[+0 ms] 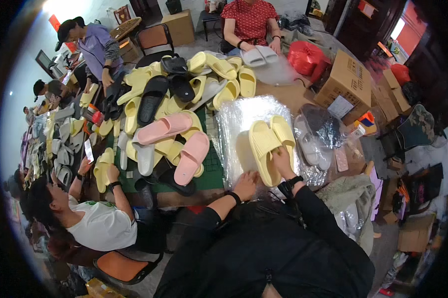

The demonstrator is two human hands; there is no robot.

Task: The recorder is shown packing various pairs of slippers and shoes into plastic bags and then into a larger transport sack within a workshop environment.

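Observation:
A pair of pale yellow slide slippers (261, 145) is in my right hand (282, 164), whose fingers reach into the foot opening of the right-hand slipper. The pair lies over a stack of clear plastic bags (232, 130), toes pointing away from me. My left hand (245, 186) rests at the near edge of the bag stack, left of the slippers' heels, its fingers stretched out over the plastic. Just right of the stack, a grey pair of slippers (311, 144) sits in clear plastic.
A heap of yellow, black, grey and pink slippers (177, 126) covers the table to my left. Across stands a person in red (249, 25) handling pale slippers. A person in white (102, 221) holds yellow slippers at left. A cardboard box (344, 84) stands at far right.

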